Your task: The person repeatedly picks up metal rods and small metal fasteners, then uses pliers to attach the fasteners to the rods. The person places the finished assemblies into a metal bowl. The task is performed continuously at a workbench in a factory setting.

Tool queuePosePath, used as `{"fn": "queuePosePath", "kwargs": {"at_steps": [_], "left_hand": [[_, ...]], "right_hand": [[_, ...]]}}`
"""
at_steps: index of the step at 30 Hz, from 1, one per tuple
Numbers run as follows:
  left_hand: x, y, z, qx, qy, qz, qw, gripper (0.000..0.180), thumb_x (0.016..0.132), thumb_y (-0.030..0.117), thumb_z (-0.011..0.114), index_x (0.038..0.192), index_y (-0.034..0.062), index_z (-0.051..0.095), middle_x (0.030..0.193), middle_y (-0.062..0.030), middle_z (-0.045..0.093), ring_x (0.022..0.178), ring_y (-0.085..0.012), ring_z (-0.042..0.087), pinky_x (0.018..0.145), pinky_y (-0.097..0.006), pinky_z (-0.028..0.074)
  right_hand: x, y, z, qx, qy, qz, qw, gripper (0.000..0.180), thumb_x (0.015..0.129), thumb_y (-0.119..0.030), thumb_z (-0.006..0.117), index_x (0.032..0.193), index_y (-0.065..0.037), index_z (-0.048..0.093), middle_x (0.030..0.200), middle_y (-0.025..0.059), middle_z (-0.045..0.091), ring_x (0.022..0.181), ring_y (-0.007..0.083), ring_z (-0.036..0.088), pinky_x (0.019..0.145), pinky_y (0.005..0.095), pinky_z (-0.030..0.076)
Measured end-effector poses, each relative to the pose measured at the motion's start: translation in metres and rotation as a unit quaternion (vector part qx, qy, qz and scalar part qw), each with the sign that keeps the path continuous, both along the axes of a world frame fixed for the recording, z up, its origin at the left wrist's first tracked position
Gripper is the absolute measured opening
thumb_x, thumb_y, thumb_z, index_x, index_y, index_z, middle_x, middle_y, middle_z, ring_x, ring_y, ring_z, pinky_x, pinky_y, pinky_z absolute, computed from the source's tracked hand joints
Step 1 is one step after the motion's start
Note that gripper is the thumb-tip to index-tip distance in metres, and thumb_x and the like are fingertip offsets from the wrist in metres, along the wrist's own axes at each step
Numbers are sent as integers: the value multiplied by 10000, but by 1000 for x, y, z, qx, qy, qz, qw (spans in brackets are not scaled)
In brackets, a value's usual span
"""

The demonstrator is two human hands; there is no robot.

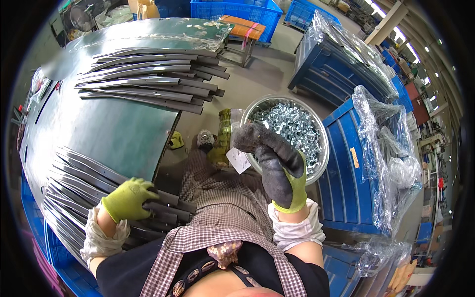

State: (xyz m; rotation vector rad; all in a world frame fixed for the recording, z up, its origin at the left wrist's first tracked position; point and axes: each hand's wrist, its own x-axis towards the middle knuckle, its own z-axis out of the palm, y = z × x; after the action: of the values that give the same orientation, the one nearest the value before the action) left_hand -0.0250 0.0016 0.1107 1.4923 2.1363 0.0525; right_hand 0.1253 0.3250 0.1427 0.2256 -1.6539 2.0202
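Note:
My left hand (129, 200), in a yellow-green glove, is closed round the near ends of dark metal strips (89, 171) piled at the left edge of the table. How many strips it grips is hidden. My right hand (277, 166), in a glove with dark grey fingers, is raised in front of a round metal bowl (324, 154). Its fingers are pressed together, and anything between them is hidden. Many small silvery metal clips (289, 123) fill the bowl. A second stack of dark strips (148, 79) lies farther back on the table, its ends jutting past the edge.
The green-topped table (123, 126) fills the left side. A white paper tag (238, 159) hangs beside the bowl. Blue bins (346, 168) with clear plastic wrap stand on the right. Farther back are a blue crate (237, 12) and an orange-topped stool (242, 27).

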Motion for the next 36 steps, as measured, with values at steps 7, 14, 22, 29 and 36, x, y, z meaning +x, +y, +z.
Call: {"fn": "queuePosePath", "kwargs": {"at_steps": [7, 14, 22, 29, 36], "left_hand": [[21, 110, 74, 437, 2, -202, 877, 405, 728, 261, 772, 1056, 39, 687, 973, -163, 661, 793, -306, 670, 683, -386, 545], [104, 167, 79, 765, -68, -210, 605, 310, 771, 215, 649, 957, -33, 677, 940, -99, 638, 795, -261, 620, 713, -409, 552], [-11, 90, 67, 545, 73, -76, 832, 369, 844, 136, 669, 1198, 40, 627, 1092, -151, 670, 948, -276, 668, 829, -333, 526], [-202, 99, -85, 216, 353, 226, 882, 793, 775, 297, 750, 1470, 134, 403, 1480, -104, 441, 1374, -310, 389, 1135, -477, 287], [-256, 100, -130, 150, 384, 257, 874, 858, 771, 374, 743, 1515, 262, 330, 1505, -80, 394, 1396, -325, 331, 1170, -535, 179]], "right_hand": [[-8, -3, -8, -39, 13, 37, 998, 385, 1009, -8, 426, 1386, 59, 454, 1352, 190, 559, 1192, 287, 597, 1061, 393, 444], [-13, -2, -28, 54, -23, -18, 998, 378, 1026, -120, 482, 1384, 2, 488, 1211, 156, 645, 1093, 220, 637, 970, 349, 493], [-39, 57, -92, 406, -82, -214, 885, 336, 865, -90, 666, 1201, -91, 666, 882, 118, 722, 771, 289, 688, 752, 385, 522], [-30, 161, -189, 648, -370, -308, 590, 326, 902, -249, 553, 1179, -105, 644, 988, 142, 695, 877, 370, 664, 773, 473, 531], [-19, 173, -224, 702, -395, -287, 518, 260, 856, -142, 570, 1103, -101, 640, 1091, 152, 626, 921, 358, 616, 787, 464, 491]]}}
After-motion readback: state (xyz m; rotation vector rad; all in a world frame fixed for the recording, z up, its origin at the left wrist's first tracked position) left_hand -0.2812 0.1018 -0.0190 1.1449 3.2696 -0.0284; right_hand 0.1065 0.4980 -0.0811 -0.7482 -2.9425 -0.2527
